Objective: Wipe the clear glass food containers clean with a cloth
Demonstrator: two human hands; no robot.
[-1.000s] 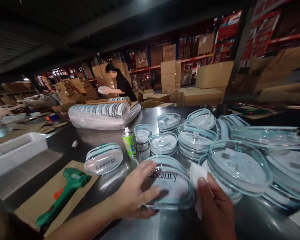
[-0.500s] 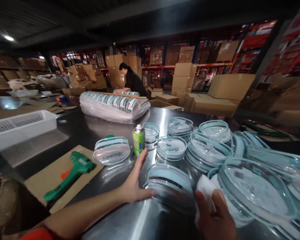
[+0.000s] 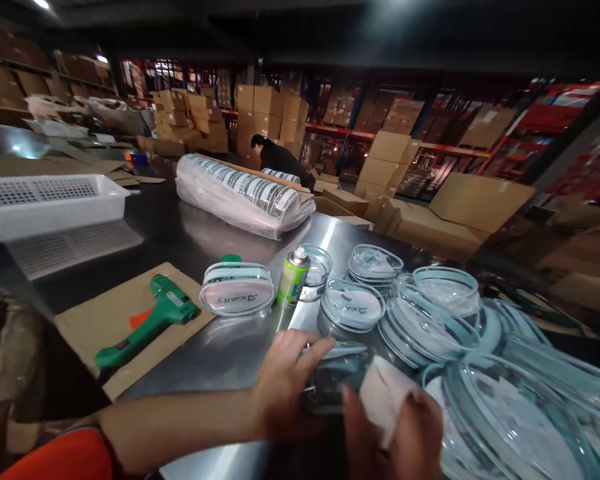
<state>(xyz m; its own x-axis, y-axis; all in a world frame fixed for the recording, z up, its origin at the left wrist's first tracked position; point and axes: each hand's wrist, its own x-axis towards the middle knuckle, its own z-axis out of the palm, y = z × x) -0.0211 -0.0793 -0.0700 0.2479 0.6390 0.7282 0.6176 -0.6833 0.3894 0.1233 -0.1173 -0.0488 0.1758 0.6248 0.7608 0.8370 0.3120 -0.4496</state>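
Observation:
My left hand [image 3: 293,380] is closed on the left end of a clear pouch [image 3: 337,377] with a pale blue rim, low in the middle of the view. At the pouch's right side, my right hand [image 3: 393,427] grips a folded white cloth [image 3: 386,397]; both are somewhat blurred. Just beyond stands a green spray can [image 3: 293,277]. Left of the can is an upright pouch [image 3: 237,290] with "beauty" lettering. Stacks of similar pouches [image 3: 427,320] lie to the right.
A green glue gun [image 3: 167,310] rests on cardboard [image 3: 125,370] at the left. Behind it is a white plastic basket [image 3: 55,223]. A plastic-wrapped row of pouches [image 3: 240,193] lies farther back, near a bending person [image 3: 283,160]. Boxes [image 3: 480,207] stand beyond the metal table [image 3: 180,233].
My left hand has closed on the pouch, which has turned and shifted. The cloth in my right hand has moved left, nearer the pouch. The camera view has tilted.

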